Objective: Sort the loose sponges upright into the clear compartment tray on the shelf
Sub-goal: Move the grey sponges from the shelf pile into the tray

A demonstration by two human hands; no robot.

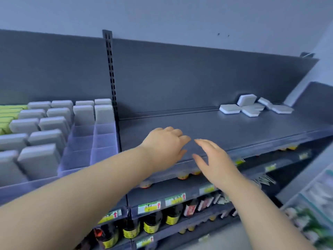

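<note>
Your left hand (162,147) and right hand (214,163) hovered empty, fingers relaxed. At two o'clock lay white-and-grey rectangular foam sponges (250,110): likely light, squashy; pinch opposite edges gently.

Empty hands (187,152) hover over shelf (252,127), loose sponges (252,106) beyond.

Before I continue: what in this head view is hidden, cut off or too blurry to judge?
All in the head view:
Loose sponges: overlapping in a far pile, count unclear.
Clear compartment tray: cut off by the left edge.
Price labels: blurred, unreadable.
Bottles: partly hidden behind the left arm.
</note>
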